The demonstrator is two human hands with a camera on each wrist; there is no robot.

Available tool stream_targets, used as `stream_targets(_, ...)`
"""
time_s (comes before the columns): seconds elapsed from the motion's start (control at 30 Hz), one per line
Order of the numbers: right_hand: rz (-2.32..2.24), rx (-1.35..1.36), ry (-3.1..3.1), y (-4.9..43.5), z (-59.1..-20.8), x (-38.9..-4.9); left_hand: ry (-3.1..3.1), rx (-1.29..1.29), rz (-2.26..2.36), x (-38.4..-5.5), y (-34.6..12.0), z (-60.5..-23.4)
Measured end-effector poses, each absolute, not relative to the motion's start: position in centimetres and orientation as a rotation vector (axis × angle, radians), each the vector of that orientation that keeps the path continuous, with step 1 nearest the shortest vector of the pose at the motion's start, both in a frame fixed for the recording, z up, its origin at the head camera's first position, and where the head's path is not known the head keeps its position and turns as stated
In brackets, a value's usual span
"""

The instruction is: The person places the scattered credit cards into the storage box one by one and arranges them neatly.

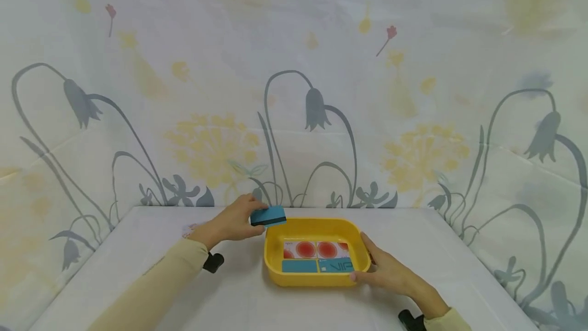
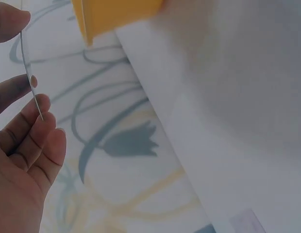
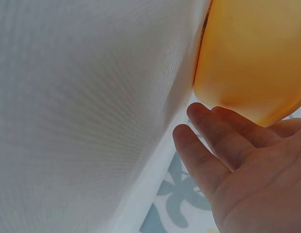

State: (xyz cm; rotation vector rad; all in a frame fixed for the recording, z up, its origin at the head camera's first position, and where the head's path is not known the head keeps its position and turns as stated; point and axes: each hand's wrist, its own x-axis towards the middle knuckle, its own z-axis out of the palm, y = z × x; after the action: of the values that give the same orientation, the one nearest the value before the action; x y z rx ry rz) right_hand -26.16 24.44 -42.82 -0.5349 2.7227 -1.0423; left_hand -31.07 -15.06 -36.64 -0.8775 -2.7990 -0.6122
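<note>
My left hand pinches a blue card with a black stripe, over the back left rim of the yellow basin. In the left wrist view the card shows edge-on, slightly bowed between thumb and fingers. Several cards lie flat in the basin: white ones with a red circle at the back, blue ones in front, one reading VIP. My right hand holds the basin's right end, thumb at the front corner, a finger along the side. In the right wrist view the other fingers stretch out below it.
A pale printed piece lies on the white table, partly hidden behind the left forearm. Behind the table's back edge hangs a flower-patterned cloth. Black wrist camera mounts sit under both wrists.
</note>
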Motion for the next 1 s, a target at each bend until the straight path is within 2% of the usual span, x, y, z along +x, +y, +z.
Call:
stream_targets(0.43, -1.047, -0.549, 2.727, 24.5, -42.8, -26.1, -2.875, -1.002, -0.489, -31.1, -9.8, -36.6)
stream_targets(1.0, -1.035, -0.495, 2.726, 24.3, -42.7, -26.1, -2.979, -1.094, -0.351, -31.4, -6.1, -35.2)
